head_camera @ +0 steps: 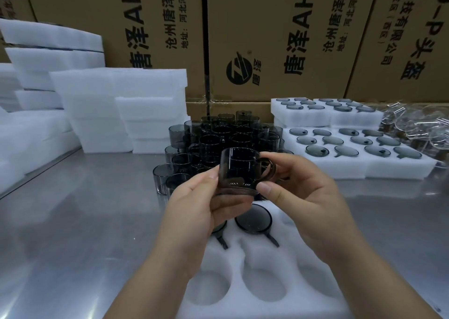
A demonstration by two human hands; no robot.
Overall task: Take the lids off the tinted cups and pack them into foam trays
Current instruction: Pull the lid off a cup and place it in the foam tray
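head view: the left hand (194, 206) and the right hand (298, 192) hold one tinted cup (239, 170) between them at the centre of the frame. the left hand grips it from the left, thumb on the wall and fingers curled under the base. the right hand pinches it from the right, thumb at the lower edge and forefinger bent over the handle, which points to the right of the frame. the cup is upright, raised above the near foam tray (237, 250) and not touching it. whether a lid sits under its base i cannot tell.

the near foam tray lies in the lower centre of the frame. a packed cup (252, 220) sits in one well just below the hands, its handle in the slot toward the lower right. another dark piece beside it is mostly hidden by the left hand. the nearer wells show bare foam.

behind the hands a cluster of tinted cups (218, 136) stands stacked on the metal table (73, 209). right of centre lie filled foam trays (359, 170), two levels of them. clear glassware (413, 124) is piled at the right edge. white foam blocks (116, 95) are stacked in the upper left. printed cardboard boxes (267, 39) fill the top of the frame.
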